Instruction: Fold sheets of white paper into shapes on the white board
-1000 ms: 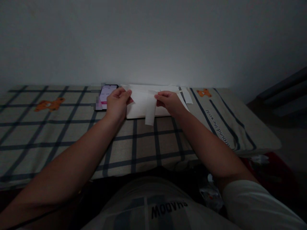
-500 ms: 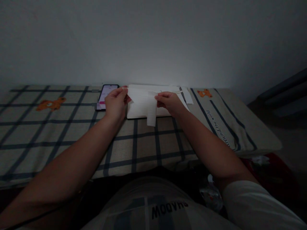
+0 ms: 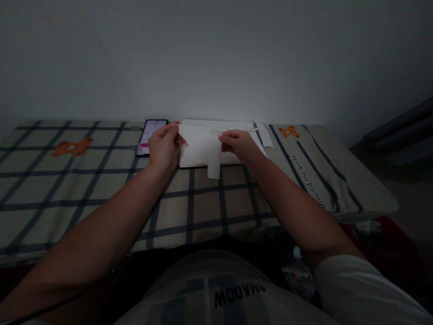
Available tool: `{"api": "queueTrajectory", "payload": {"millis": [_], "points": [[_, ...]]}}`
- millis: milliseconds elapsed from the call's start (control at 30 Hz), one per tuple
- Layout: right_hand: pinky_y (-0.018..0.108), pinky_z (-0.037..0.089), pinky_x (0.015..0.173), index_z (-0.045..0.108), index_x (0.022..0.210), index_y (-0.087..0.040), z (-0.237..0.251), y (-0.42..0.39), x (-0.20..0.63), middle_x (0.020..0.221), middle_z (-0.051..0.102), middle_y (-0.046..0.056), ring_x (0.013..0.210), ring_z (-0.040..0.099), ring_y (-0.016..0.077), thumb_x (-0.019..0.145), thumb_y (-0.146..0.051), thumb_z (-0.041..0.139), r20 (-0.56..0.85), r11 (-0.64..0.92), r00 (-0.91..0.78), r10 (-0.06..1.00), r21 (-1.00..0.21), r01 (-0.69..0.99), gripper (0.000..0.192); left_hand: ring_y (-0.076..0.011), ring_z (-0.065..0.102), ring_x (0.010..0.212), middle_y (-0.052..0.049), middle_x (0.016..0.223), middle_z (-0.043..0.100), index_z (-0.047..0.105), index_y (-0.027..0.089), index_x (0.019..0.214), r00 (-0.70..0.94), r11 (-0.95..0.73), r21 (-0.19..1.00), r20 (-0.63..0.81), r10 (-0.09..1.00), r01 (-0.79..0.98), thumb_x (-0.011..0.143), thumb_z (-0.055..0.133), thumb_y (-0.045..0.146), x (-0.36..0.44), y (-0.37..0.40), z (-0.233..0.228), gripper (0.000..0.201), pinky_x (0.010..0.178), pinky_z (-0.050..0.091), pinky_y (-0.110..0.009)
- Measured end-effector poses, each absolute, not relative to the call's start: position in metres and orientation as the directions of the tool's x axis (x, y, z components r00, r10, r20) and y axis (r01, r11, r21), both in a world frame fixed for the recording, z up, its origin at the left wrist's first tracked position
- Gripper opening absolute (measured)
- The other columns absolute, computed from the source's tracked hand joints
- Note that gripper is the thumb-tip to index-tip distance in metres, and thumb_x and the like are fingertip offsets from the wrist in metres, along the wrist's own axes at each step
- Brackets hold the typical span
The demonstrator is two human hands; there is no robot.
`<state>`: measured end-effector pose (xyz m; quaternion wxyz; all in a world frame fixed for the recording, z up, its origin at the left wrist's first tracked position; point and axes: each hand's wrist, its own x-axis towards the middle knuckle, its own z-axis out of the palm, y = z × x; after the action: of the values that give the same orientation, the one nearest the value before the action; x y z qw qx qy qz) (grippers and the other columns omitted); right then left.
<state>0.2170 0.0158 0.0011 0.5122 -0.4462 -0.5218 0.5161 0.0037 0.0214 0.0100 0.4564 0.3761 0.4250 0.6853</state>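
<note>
1. Here, the left hand (image 3: 163, 145) and right hand (image 3: 239, 143) each pinch the white paper (image 3: 203, 146) (at twelve o'clock, above the bed (image 3: 101, 189)).
2. Pulling apart could tear it.
3. The phone (image 3: 149, 135) sits at ten o'clock.

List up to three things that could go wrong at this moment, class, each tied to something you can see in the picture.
1. The white paper piece is pinched only at its edges between the left hand and right hand; pulling apart could tear it.
2. Its hanging strip dangles free and may crease or snag.
3. The lit phone lies right beside the left hand and could get knocked.
</note>
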Motion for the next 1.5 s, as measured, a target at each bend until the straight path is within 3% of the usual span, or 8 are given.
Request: {"api": "queueTrajectory", "payload": {"millis": [233,333,433,700,1133,1233,1367,1500], "points": [[0.030,0.055,0.065,0.069,0.074,-0.019,0.000,0.018,0.221,0.068,0.067,-0.001,0.063,0.061,0.0120,0.072,-0.026,0.080,0.061,0.058,-0.021,0.998,-0.989,-0.134,0.013,-0.0099,0.063,0.063,-0.001,0.070,0.068,0.067,0.020,0.074,-0.247,-0.160,0.892,0.056,0.967,-0.423,0.097,0.057,0.019,0.000,0.026,0.015,0.025,0.061,0.056,-0.020],[0.030,0.055,0.066,0.069,0.074,-0.019,0.001,0.019,0.221,0.069,0.068,-0.001,0.064,0.061,0.0119,0.072,-0.026,0.079,0.050,0.049,-0.001,0.999,-0.989,-0.142,0.013,-0.0098,0.064,0.058,-0.001,0.069,0.069,0.066,0.019,0.078,-0.221,-0.123,0.889,0.026,0.975,-0.441,0.099,0.059,0.030,0.001,0.027,0.015,0.025,0.057,0.054,-0.020],[0.030,0.055,0.067,0.069,0.075,-0.019,0.001,0.018,0.220,0.071,0.068,0.000,0.066,0.061,0.0116,0.073,-0.027,0.079,0.046,0.047,0.009,0.999,-0.989,-0.144,0.013,-0.0106,0.062,0.053,0.000,0.064,0.067,0.063,0.019,0.074,-0.138,-0.100,0.928,0.053,0.989,-0.360,0.093,0.070,0.043,0.006,0.021,0.013,0.031,0.054,0.054,-0.020],[0.030,0.055,0.068,0.068,0.077,-0.019,0.002,0.015,0.217,0.073,0.066,-0.001,0.066,0.062,0.0115,0.072,-0.032,0.081,0.106,0.107,0.013,0.994,-0.981,-0.165,0.020,-0.0116,0.061,0.049,-0.004,0.058,0.069,0.071,0.015,0.065,0.085,-0.003,1.000,0.000,0.996,0.027,0.072,0.086,0.025,0.016,0.000,0.013,0.019,0.049,0.049,-0.019],[0.029,0.055,0.072,0.066,0.071,-0.018,0.007,0.008,0.214,0.071,0.066,-0.001,0.069,0.061,0.0115,0.069,-0.045,0.087,0.112,0.097,-0.058,0.992,-0.973,-0.211,0.034,-0.0126,0.060,0.052,-0.004,0.061,0.069,0.071,0.016,0.065,0.117,-0.035,0.999,0.032,0.993,0.023,0.072,0.085,0.030,0.015,0.001,0.009,0.022,0.052,0.051,-0.023],[0.027,0.053,0.067,0.063,0.070,-0.019,0.008,0.011,0.215,0.068,0.063,-0.003,0.065,0.059,0.0102,0.071,-0.041,0.086,0.108,0.100,-0.026,0.994,-0.974,-0.204,0.032,-0.0136,0.062,0.056,-0.002,0.064,0.067,0.066,0.017,0.067,0.004,-0.105,0.993,0.106,0.994,-0.047,0.075,0.083,0.038,0.012,0.012,0.002,0.028,0.053,0.052,-0.024],[0.025,0.050,0.063,0.060,0.066,-0.019,0.016,0.013,0.224,0.064,0.060,-0.003,0.060,0.055,0.0093,0.079,-0.027,0.080,0.037,0.032,-0.025,0.999,-0.986,-0.161,0.024,-0.0136,0.067,0.080,-0.002,0.101,0.073,0.071,0.023,0.104,-0.334,-0.383,0.922,0.345,0.877,-0.053,0.074,0.085,0.031,-0.003,0.034,-0.003,0.034,0.064,0.053,-0.023],[0.027,0.050,0.062,0.064,0.062,-0.017,0.028,0.008,0.237,0.064,0.062,0.000,0.060,0.056,0.0112,0.078,-0.017,0.077,-0.114,-0.104,-0.271,0.956,-0.993,0.050,0.021,-0.0141,0.065,0.084,-0.003,0.097,0.075,0.078,0.022,0.098,-0.209,-0.513,0.843,0.538,0.817,0.162,0.079,0.083,0.039,-0.015,0.040,0.007,0.026,0.080,0.052,-0.027]]}}
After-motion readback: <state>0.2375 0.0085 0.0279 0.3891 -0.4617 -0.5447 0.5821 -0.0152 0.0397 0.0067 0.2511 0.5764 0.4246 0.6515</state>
